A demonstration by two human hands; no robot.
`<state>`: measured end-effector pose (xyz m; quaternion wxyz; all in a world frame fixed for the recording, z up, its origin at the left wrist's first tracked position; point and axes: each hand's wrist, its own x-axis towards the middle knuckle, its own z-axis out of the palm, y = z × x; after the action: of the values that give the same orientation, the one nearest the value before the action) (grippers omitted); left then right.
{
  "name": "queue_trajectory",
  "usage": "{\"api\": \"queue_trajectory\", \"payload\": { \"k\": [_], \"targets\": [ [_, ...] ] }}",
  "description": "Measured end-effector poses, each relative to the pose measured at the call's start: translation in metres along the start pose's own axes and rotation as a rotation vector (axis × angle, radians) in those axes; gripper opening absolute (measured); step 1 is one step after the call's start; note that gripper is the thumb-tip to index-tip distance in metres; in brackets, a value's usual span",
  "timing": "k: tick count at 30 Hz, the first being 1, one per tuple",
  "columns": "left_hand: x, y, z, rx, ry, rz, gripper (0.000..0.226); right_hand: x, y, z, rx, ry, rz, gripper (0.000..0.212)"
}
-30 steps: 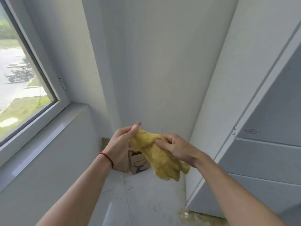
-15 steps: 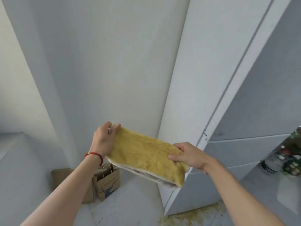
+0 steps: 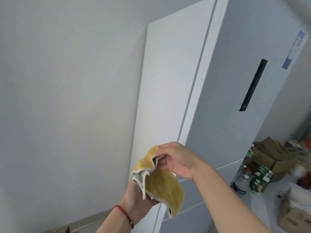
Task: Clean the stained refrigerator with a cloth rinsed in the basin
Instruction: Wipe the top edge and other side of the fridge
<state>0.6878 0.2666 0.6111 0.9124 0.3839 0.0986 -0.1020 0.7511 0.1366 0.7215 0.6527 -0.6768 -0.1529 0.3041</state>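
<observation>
While both hands work the yellow cloth (image 3: 159,185) low in the centre of the head view, nothing yet touches the refrigerator (image 3: 218,98), which rises tall and white from the lower centre to the upper right of the frame. The right hand (image 3: 175,159) pinches the cloth's upper fold between thumb and curled fingers, and the left hand (image 3: 138,199), a red cord at its wrist, cups the cloth from below, fingers largely hidden behind the fabric. The cloth hangs half-folded, its pale backing curling out at the left edge and a loose corner dangling toward the bottom of the frame. That looseness is the likeliest trouble: if the person wipes with a bunched pad, it may smear a stain instead of lifting it, or the trailing corner may slip from the grip and drop to the floor. Whether the cloth is wet cannot be told; if too wet, it could drip down the fridge side. At the lower right, cardboard boxes (image 3: 276,158) and a plastic bottle (image 3: 241,182) crowd beside the refrigerator, where a wide elbow sweep could knock them. No basin shows here.
</observation>
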Motion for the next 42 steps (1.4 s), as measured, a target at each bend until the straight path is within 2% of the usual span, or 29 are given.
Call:
{"api": "queue_trajectory", "payload": {
  "k": [2, 3, 4, 5, 7, 9, 11, 12, 14, 15, 16, 19, 22, 25, 27, 29, 31, 32, 34, 36, 38, 40, 42],
  "targets": [
    [0.007, 0.003, 0.023, 0.018, -0.064, 0.04, 0.052, -0.002, -0.006, 0.0, -0.318, 0.151, -0.074, 0.028],
    [0.015, 0.002, 0.03, 0.047, -0.058, 0.099, 0.068, -0.002, -0.011, 0.0, -0.445, 0.19, -0.092, 0.036],
    [0.012, 0.001, 0.037, 0.04, -0.035, 0.128, 0.08, -0.003, -0.014, 0.005, -0.503, 0.197, -0.079, 0.042],
    [0.012, -0.003, 0.044, 0.028, -0.046, 0.135, 0.08, -0.005, -0.022, 0.004, -0.5, 0.2, -0.043, 0.045],
    [0.006, -0.007, 0.047, -0.007, -0.098, 0.152, 0.062, -0.01, -0.036, 0.004, -0.469, 0.139, 0.019, 0.049],
    [-0.003, -0.007, 0.042, -0.029, -0.138, 0.176, 0.041, -0.016, -0.039, -0.003, -0.533, 0.159, -0.066, 0.041],
    [-0.009, -0.005, 0.029, -0.086, -0.149, 0.135, 0.033, -0.018, -0.026, -0.017, -0.827, 0.334, -0.163, 0.037],
    [-0.013, 0.0, 0.024, -0.088, -0.132, 0.086, 0.032, -0.019, -0.013, -0.023, -0.908, 0.353, -0.11, 0.042],
    [-0.015, 0.01, 0.015, -0.045, -0.053, -0.041, 0.034, -0.02, 0.015, -0.03, -0.787, 0.212, 0.176, 0.061],
    [-0.014, 0.015, 0.006, -0.016, -0.008, -0.091, 0.035, -0.019, 0.03, -0.029, -0.662, 0.144, 0.294, 0.065],
    [-0.016, 0.023, 0.003, 0.016, 0.039, -0.132, 0.033, -0.013, 0.044, -0.028, -0.54, 0.123, 0.316, 0.059],
    [-0.022, 0.039, -0.009, 0.044, 0.124, -0.218, 0.023, 0.004, 0.079, -0.022, -0.277, 0.249, 0.182, 0.023],
    [-0.03, 0.034, -0.033, -0.004, 0.269, -0.162, 0.041, 0.015, 0.095, -0.013, -0.159, 0.352, 0.05, 0.012],
    [-0.042, 0.024, -0.054, -0.093, 0.406, -0.035, 0.052, 0.021, 0.099, -0.006, -0.164, 0.329, -0.043, 0.007],
    [-0.048, 0.019, -0.059, 0.061, 0.424, 0.076, 0.044, 0.021, 0.097, -0.003, -0.205, 0.274, -0.066, 0.007],
    [-0.051, 0.021, -0.06, 0.365, 0.448, 0.213, 0.024, 0.02, 0.092, -0.002, -0.282, 0.154, -0.077, 0.02],
    [-0.052, 0.028, -0.057, 0.639, 0.543, 0.375, 0.028, 0.019, 0.086, -0.002, -0.449, 0.071, -0.101, 0.036],
    [-0.053, 0.033, -0.054, 0.743, 0.579, 0.456, 0.033, 0.02, 0.083, -0.002, -0.591, 0.092, -0.134, 0.037],
    [-0.05, 0.042, -0.049, 0.926, 0.615, 0.58, 0.039, 0.022, 0.078, -0.001, -0.88, 0.198, -0.219, 0.026],
    [-0.046, 0.051, -0.047, 1.114, 0.588, 0.66, 0.035, 0.02, 0.068, 0.001, -1.065, 0.283, -0.319, 0.012],
    [-0.043, 0.061, -0.043, 1.302, 0.543, 0.636, 0.029, 0.017, 0.057, 0.0, -1.117, 0.317, -0.38, 0.01],
    [-0.04, 0.071, -0.042, 1.425, 0.475, 0.562, 0.036, 0.016, 0.045, -0.003, -1.119, 0.331, -0.4, 0.013],
    [-0.037, 0.081, -0.04, 1.504, 0.432, 0.55, 0.024, 0.016, 0.036, -0.006, -1.096, 0.344, -0.424, 0.012]
  ]
}}
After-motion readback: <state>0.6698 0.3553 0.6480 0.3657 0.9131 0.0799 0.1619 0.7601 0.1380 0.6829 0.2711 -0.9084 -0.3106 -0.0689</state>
